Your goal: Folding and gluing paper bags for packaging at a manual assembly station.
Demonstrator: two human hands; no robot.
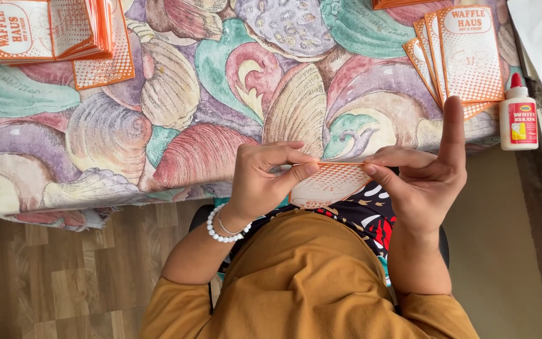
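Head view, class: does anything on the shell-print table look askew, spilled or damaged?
Nothing spilled or damaged. The glue bottle stands upright and capped at the table's right edge. Only the orange paper sleeves beside it lie loosely fanned, not squared like the stack at top left. Both hands pinch one sleeve.

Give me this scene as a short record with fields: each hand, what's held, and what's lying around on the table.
left hand: pinches the left end of the orange-and-white dotted paper sleeve
right hand: pinches its right end, index finger raised
table cover: shell-patterned cloth
top left: stack of orange paper sleeves
top right: fanned orange sleeves
right edge: white glue bottle with red cap, upright
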